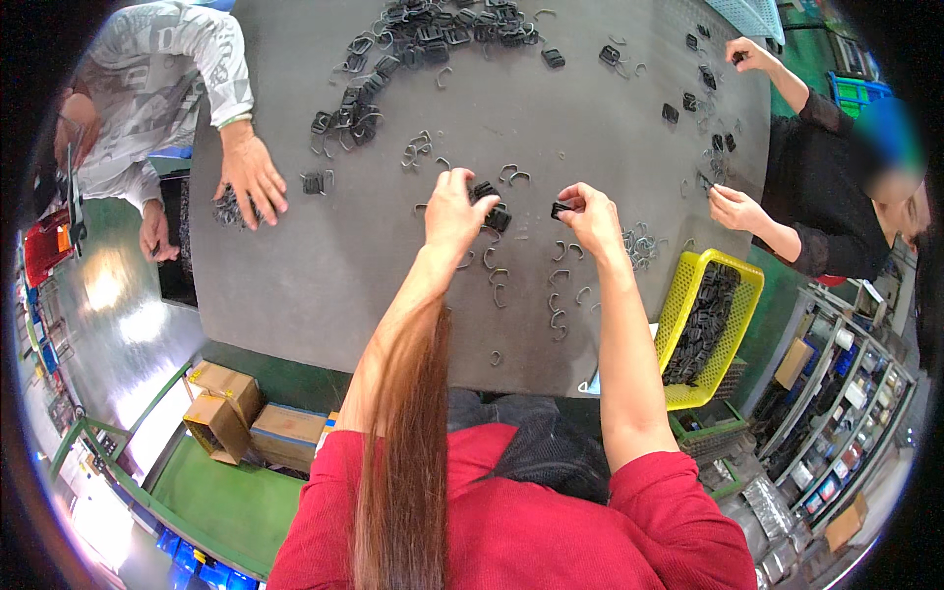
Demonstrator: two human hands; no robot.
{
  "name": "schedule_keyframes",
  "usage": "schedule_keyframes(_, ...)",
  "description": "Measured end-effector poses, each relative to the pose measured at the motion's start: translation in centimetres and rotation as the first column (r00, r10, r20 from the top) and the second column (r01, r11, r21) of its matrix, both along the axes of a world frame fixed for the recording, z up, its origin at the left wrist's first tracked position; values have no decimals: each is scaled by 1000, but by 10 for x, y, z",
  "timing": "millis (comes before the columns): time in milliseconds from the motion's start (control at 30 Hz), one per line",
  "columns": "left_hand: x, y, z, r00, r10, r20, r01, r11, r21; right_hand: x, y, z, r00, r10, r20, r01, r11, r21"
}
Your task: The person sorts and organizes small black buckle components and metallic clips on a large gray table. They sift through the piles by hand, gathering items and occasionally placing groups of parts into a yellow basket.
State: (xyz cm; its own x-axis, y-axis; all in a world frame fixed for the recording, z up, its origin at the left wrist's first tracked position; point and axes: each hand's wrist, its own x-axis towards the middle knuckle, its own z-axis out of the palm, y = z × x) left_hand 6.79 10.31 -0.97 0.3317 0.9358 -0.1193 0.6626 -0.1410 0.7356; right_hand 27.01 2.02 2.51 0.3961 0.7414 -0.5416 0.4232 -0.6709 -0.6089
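Note:
My left hand (454,214) is over the middle of the grey table, its thumb and fingers closed on a black buckle (483,191). Another black buckle (499,217) lies right against its thumb. To the right, my right hand (592,218) pinches a small black buckle (560,209) between thumb and fingertips; part of it is hidden. Bent metal hooks (500,276) lie scattered between and below my hands. More hooks (559,302) form a loose row under my right hand, and a small heap of hooks (641,248) sits beside my right wrist.
Black buckles (428,34) are piled at the table's far side. A yellow basket (678,339) full of black parts stands at the right edge. A co-worker's hand (252,177) rests by small metal parts at left; another co-worker's hands (739,208) handle parts at right.

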Motion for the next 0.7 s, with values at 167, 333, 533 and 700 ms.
schedule_keyframes(167, 4, -2, -13, 997, -72, -41, 67, 992, -109, 10, -9, 12, 849, -230, -475, 233, 971, -52)
schedule_keyframes(333, -36, 19, 19, 892, 131, 432, 294, 556, -777, 6, -21, 2, 681, -238, -693, 272, 960, -63)
schedule_keyframes(533, -83, 6, 38, 525, 547, 652, 448, 473, -758, -48, 3, -16, 748, -170, -642, 180, 982, -50)
schedule_keyframes(700, -94, -5, 46, 551, 583, 597, 296, 533, -793, -82, -12, -25, 955, 180, 235, -184, 983, -4)
